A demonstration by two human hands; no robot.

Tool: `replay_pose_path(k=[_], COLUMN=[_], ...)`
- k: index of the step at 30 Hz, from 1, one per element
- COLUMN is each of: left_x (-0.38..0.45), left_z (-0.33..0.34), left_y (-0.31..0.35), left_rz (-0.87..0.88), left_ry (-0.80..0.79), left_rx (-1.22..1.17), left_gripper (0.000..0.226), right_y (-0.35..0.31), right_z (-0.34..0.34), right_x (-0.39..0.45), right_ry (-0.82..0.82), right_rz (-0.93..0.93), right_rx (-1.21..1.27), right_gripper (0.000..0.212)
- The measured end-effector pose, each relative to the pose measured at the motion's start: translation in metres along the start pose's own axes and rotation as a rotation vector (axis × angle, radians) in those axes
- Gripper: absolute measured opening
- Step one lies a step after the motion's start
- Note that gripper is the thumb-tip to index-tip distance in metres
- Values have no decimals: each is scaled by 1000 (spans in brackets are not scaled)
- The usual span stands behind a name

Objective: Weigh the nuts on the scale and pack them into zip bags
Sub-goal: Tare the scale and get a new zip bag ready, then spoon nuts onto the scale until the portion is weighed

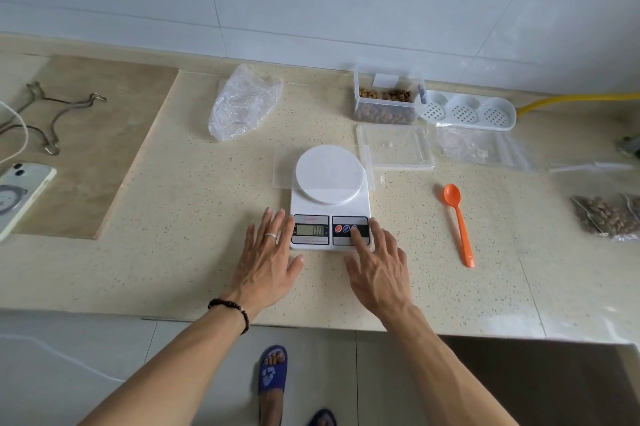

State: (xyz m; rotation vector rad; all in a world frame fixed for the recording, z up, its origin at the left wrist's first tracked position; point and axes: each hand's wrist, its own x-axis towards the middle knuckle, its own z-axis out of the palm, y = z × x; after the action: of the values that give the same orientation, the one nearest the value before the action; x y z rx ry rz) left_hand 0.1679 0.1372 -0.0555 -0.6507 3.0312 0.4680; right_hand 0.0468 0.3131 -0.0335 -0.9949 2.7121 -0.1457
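A white digital scale [329, 179] with a bare round platform stands mid-counter, its display lit. My left hand [270, 259] lies flat beside the scale's left edge, fingers straight. My right hand [377, 266] reaches over the front right corner, index finger pressing a button on the panel. A clear box of nuts [386, 107] stands open at the back, its lid [394, 146] lying in front of it. An orange spoon [459, 223] lies to the right of the scale. Empty zip bags [481, 148] lie further right, and a filled bag of nuts [609, 219] sits at the right edge.
A crumpled clear plastic bag [242, 103] lies back left. A white perforated tray [465, 110] sits beside the nut box, with a yellow hose [571, 100] behind it. A phone [20, 193] and a wire rack [52, 114] rest at the far left. The counter's front edge runs below my wrists.
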Motion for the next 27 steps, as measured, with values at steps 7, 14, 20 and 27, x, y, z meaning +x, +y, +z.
replay_pose_path(k=[7,14,20,27], left_x=[50,114,150,177], left_z=[-29,-22,-17,-41], left_y=[25,69,76,63], left_rz=[169,325,395,336], left_ry=[61,-4,-37,-60], left_rx=[54,67,75,88], left_gripper=[68,69,76,91], right_y=[31,103,126,115], right_z=[-28,-53,-43,-49], right_x=[13,26,37,56], right_ry=[86,203,171,282], right_rz=[201,553,771,781], right_rx=[121,189,250,497], right_gripper=[55,37,25,20])
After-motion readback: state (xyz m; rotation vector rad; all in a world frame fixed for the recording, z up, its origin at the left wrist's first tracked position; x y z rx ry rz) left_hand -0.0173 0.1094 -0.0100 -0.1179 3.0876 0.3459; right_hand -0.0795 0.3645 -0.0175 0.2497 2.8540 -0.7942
